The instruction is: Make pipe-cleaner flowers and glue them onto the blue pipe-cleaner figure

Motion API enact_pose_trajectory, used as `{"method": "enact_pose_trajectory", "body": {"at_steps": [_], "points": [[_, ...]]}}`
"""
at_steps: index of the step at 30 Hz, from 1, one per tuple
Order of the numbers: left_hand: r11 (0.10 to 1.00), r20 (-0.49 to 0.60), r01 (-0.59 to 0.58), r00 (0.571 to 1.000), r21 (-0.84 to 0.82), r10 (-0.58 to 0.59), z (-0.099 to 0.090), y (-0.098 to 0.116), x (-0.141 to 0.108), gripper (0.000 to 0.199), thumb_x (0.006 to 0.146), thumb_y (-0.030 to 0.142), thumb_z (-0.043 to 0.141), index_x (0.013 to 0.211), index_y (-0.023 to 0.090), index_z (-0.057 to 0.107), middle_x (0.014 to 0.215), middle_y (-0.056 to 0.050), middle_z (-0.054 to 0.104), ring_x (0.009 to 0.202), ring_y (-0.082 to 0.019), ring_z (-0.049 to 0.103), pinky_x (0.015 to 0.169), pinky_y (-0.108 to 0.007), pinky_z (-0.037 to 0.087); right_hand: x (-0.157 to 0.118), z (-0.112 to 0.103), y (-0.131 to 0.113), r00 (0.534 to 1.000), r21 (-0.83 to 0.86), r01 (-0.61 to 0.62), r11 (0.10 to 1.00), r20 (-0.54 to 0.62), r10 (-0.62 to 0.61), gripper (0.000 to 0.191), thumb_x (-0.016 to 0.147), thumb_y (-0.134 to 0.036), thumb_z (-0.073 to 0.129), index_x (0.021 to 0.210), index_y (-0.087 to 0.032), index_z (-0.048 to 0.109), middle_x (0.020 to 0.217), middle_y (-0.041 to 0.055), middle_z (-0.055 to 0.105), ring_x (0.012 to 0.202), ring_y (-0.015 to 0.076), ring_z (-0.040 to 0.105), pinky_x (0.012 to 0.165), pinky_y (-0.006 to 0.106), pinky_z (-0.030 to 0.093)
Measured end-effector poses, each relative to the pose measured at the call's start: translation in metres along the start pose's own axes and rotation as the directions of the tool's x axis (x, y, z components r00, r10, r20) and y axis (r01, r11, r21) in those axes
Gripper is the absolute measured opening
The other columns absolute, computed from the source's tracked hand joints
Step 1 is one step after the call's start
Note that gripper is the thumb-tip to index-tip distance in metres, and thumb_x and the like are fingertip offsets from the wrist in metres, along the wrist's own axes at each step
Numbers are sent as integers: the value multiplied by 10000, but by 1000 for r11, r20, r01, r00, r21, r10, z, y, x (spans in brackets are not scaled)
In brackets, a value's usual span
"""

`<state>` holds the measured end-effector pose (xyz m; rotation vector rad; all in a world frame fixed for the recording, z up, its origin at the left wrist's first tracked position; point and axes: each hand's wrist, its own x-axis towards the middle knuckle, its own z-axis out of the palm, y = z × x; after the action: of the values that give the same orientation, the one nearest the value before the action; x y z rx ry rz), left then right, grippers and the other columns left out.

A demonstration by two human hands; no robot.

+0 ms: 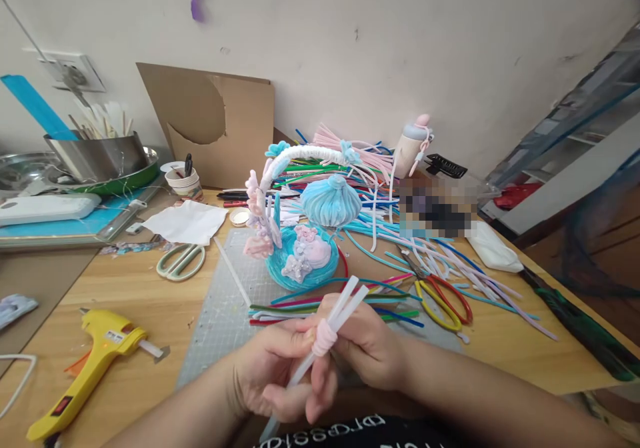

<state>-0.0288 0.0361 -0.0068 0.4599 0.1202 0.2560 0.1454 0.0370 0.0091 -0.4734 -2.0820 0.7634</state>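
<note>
Two translucent white glue sticks [354, 299] slant up between my hands, with a pale pink pipe cleaner [325, 339] wound around them in a thick coil. My left hand [280, 368] is closed on the sticks, thumb against the coil. From the other side my right hand [370, 341] closes at the coil; its fingertips are partly hidden behind the sticks. Beyond my hands stands a fuzzy pipe-cleaner ornament: a turquoise round base [280, 268], a white arched stem [305, 151] and a light blue ribbed shade [331, 201].
A yellow glue gun [100, 348] lies on the left, near pale green-handled scissors [181, 263]. Red and yellow-handled tools [443, 301] lie right, beside loose pipe cleaners [480, 281]. A grey cutting mat [215, 315] covers the middle. Cardboard [245, 128] leans on the wall.
</note>
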Motion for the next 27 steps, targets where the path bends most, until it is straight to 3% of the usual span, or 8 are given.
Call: {"method": "enact_pose_trajectory", "body": {"at_steps": [4, 7, 10, 13, 17, 20, 22, 27], "points": [[992, -50, 128, 991, 16, -127, -2, 2, 0, 382, 775, 443, 626, 761, 65, 678, 665, -103, 664, 211, -36, 359, 188, -178, 176, -8, 3, 2, 1000, -67, -3, 998, -18, 2, 402, 995, -360, 274, 790, -179, 569, 698, 41, 584, 679, 148, 526, 668, 281, 422], [997, -249, 16, 968, 79, 4, 2, 4, 1, 313, 797, 422, 617, 821, 111, 635, 720, -49, 631, 318, -53, 492, 259, -147, 346, -10, 4, 5, 993, -135, -110, 985, -55, 103, 405, 990, -307, 289, 708, -190, 554, 651, 27, 579, 665, 149, 533, 668, 279, 416], [918, -471, -157, 819, 364, 327, 8, 5, 7, 308, 801, 461, 626, 862, 166, 562, 720, 2, 592, 488, -102, 594, 399, -185, 481, -10, 4, 8, 961, -250, -278, 927, -76, 267, 376, 976, -256, 334, 682, -189, 558, 698, 32, 620, 705, 154, 566, 684, 272, 418], [699, -473, -131, 647, 703, 598, 9, 5, 13, 336, 757, 448, 692, 816, 177, 503, 664, 42, 562, 519, -95, 587, 498, -202, 488, -10, 4, 11, 926, -334, -359, 871, -12, 377, 336, 959, -259, 372, 703, -182, 577, 748, 45, 645, 722, 164, 578, 672, 275, 412], [647, -458, -42, 671, 762, 583, 4, 6, 16, 317, 827, 454, 597, 754, 168, 483, 579, 40, 564, 437, -83, 539, 449, -199, 445, -9, 4, 17, 865, 70, -497, 865, 126, 487, 388, 981, -345, 338, 691, -179, 535, 719, 29, 643, 678, 142, 573, 661, 260, 428], [718, -470, -74, 710, 692, 525, 0, 8, 14, 288, 857, 426, 565, 766, 165, 483, 620, 13, 618, 423, -81, 546, 440, -201, 455, -7, -1, 22, 814, 399, -579, 711, 238, 529, 420, 964, -452, 351, 685, -173, 497, 579, -11, 542, 475, 96, 425, 493, 219, 365], [747, -466, -112, 719, 656, 516, -1, 8, 14, 272, 856, 404, 576, 769, 163, 485, 630, 9, 627, 418, -76, 549, 432, -190, 450, -6, -3, 23, 819, 369, -574, 731, 248, 518, 414, 962, -443, 363, 698, -166, 521, 562, -21, 506, 472, 92, 397, 488, 216, 351], [738, -510, -125, 646, 663, 568, 0, 7, 14, 288, 826, 417, 618, 764, 162, 499, 561, 17, 611, 424, -84, 564, 435, -175, 441, -12, 4, 12, 879, -152, -455, 877, 79, 470, 216, 944, -259, 386, 820, -178, 544, 761, 36, 630, 697, 152, 580, 663, 263, 421]]}}
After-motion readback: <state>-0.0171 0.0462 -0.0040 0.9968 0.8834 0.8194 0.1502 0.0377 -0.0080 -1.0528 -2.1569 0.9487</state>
